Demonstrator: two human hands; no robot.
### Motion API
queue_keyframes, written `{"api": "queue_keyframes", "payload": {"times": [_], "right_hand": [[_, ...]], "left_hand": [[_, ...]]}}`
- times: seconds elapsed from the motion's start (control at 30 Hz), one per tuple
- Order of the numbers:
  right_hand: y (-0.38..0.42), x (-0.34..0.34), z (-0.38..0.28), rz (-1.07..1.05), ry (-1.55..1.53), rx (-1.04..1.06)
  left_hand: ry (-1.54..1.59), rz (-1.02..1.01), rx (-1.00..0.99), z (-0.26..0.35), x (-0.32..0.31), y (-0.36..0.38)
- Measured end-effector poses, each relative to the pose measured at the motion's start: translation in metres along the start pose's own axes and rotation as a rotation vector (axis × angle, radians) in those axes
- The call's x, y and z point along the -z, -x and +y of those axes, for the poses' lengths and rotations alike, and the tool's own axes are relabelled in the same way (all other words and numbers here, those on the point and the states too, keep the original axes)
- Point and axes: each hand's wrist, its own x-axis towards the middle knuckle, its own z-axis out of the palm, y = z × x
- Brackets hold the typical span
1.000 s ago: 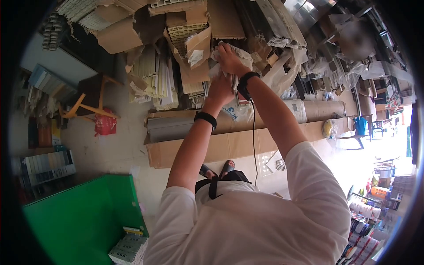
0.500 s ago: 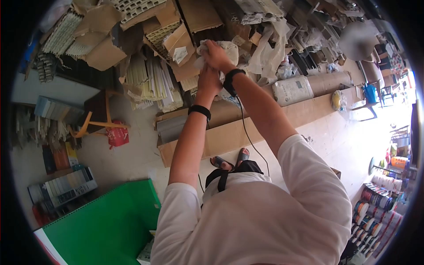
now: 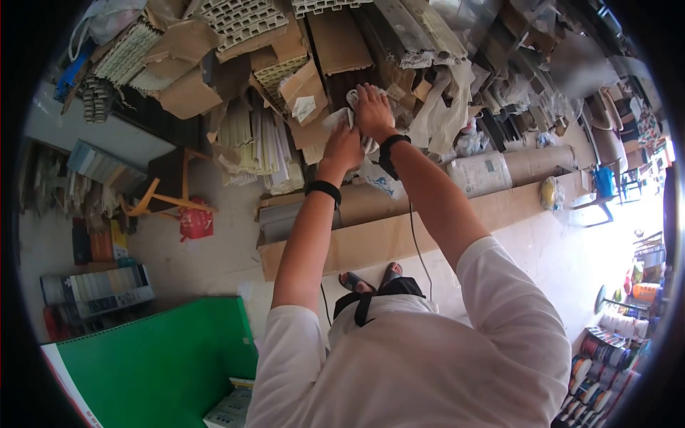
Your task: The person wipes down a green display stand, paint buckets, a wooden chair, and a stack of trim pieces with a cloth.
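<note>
Both arms reach forward over stacked materials at the top centre. My left hand (image 3: 343, 150) is closed on a crumpled whitish cloth (image 3: 338, 118), part of which sticks up above its fingers. Just to its right, my right hand (image 3: 374, 114) lies over the same bunched cloth, with its fingers pointing away from me; the cloth shows at its left edge and beyond its fingers. How firmly the right fingers grip is hard to make out. Beside the left hand stands an open cardboard box (image 3: 303, 89) of pale profiles.
Long cardboard boxes (image 3: 385, 239) and a wrapped roll (image 3: 479, 175) lie before my feet. A wooden chair (image 3: 168, 178), a red bag (image 3: 195, 221) and a green panel (image 3: 157, 357) are at the left. Rolls (image 3: 592, 371) stand at the lower right.
My hands have moved apart slightly, the right one shifting rightward and flattening over the cloth. The surroundings have shifted a little down in view.
</note>
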Motion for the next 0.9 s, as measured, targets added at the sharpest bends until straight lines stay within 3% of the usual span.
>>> {"api": "queue_keyframes", "payload": {"times": [0.13, 0.27, 0.43, 0.57, 0.8, 0.83, 0.9], "right_hand": [[-0.019, 0.002, 0.013, -0.019, -0.029, 0.065], [-0.035, -0.007, 0.022, 0.03, -0.064, 0.144], [-0.024, 0.001, 0.036, 0.023, -0.248, 0.253], [-0.002, 0.001, 0.041, -0.002, -0.153, 0.307], [0.045, 0.02, 0.044, -0.088, -0.15, 0.407], [0.049, 0.023, 0.044, -0.025, -0.169, 0.476], [0.054, 0.053, 0.039, -0.147, -0.191, 0.38]], "left_hand": [[0.075, -0.053, -0.005, -0.006, 0.006, -0.008], [0.184, 0.04, 0.144, 0.003, -0.005, 0.003], [0.043, 0.088, 0.154, 0.022, -0.001, 0.019], [-0.067, 0.05, 0.224, 0.039, 0.001, 0.016], [-0.156, 0.224, 0.182, 0.045, -0.024, 0.016], [-0.162, 0.227, 0.158, 0.045, -0.023, 0.02], [-0.08, 0.162, 0.162, 0.049, -0.022, 0.031]]}}
